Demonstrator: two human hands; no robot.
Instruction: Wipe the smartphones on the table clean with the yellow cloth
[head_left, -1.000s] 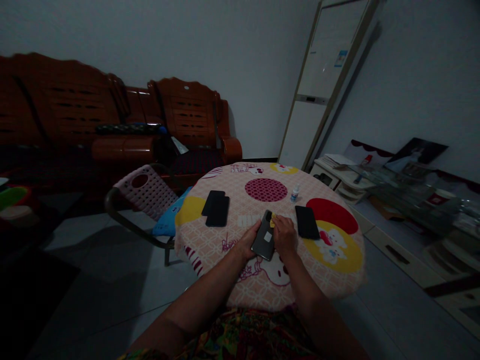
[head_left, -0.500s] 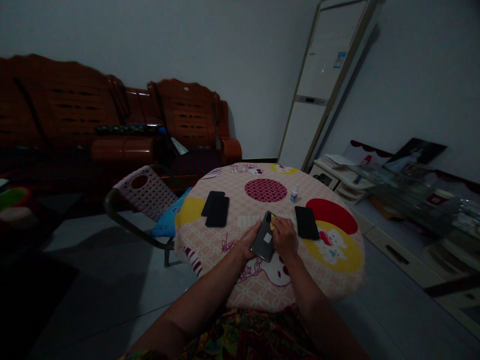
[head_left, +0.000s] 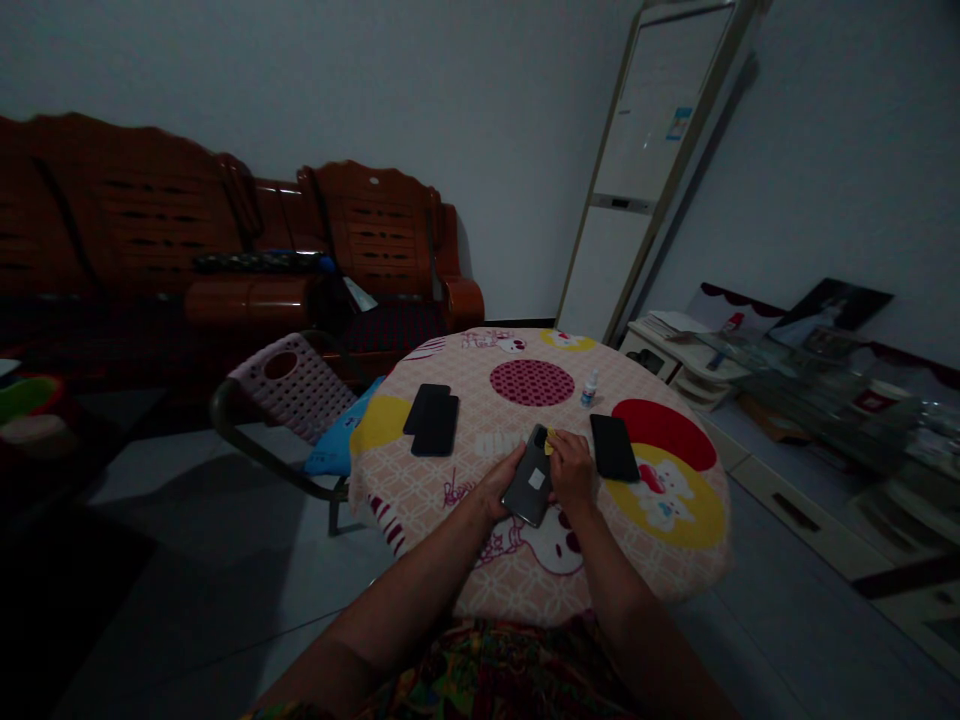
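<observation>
A grey smartphone (head_left: 527, 490), back side up with a pale sticker on it, is in my left hand (head_left: 497, 486), which grips its left edge. My right hand (head_left: 572, 468) pinches a small yellow cloth (head_left: 551, 440) at the phone's upper right edge, near the camera block. Right of that hand lies a black phone (head_left: 614, 447). Two more dark phones (head_left: 435, 425) lie partly overlapping on the left of the table. Beyond my right hand stands a small clear bottle (head_left: 589, 388) with a white top and a blue label.
The round table (head_left: 420, 490) wears a patterned pink cloth. A chair (head_left: 292, 385) with a blue cushion (head_left: 337, 435) stands at its left. Behind are wooden sofas (head_left: 375, 225) and a tall white cabinet-like unit (head_left: 622, 200). A glass-topped cabinet (head_left: 795, 500) runs along the right.
My right hand and the yellow cloth have shifted slightly right, from the camera block toward the phone's edge. My left hand keeps its hold on the phone.
</observation>
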